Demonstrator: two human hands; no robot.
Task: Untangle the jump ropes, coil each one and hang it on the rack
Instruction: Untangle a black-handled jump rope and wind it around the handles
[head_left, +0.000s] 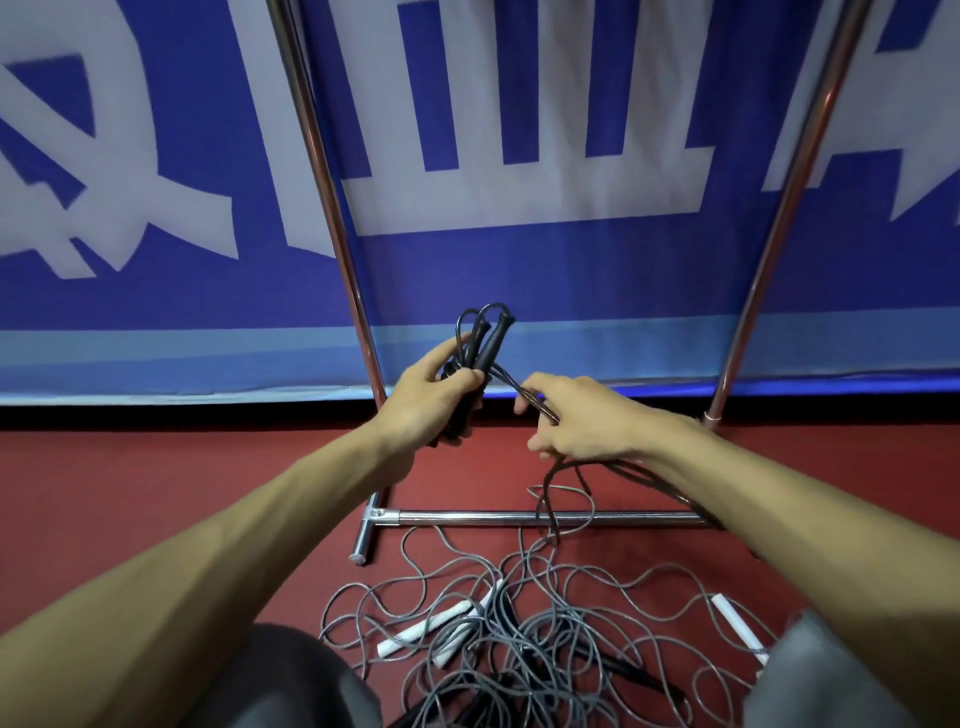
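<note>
**Gripping a black rope at the foot of the rack**

Holding the black jump rope (491, 345) in both hands, we have it raised in front of the rack (519, 518), near the middle of our view. Our left hand (431, 400) has its fingers curled tightly round the two matte, ribbed handles and a few loops of thin, glossy cord. The flared handle ends and the loops poke out toward twelve o'clock. From that fist the cord runs toward three o'clock into our right hand (582, 421). There the fingers are bent round several strands and pinch them. Below the right hand the strands hang toward six o'clock, crossing the rack's bottom bar.

The rack is made of round, shiny chrome tube. It has two uprights, a horizontal bar low down, and a short foot joined by a T-piece at the bar's nine o'clock end.

At six o'clock from the bar, a heap of grey ropes (540, 629) lies on the smooth red floor (156, 467) in loose, overlapping curls. Among the curls are white handles (431, 626), cylindrical and matte. One more lies apart at the heap's three o'clock edge.

Behind the rack hangs a blue fabric banner (519, 270) with large pale lettering.
</note>
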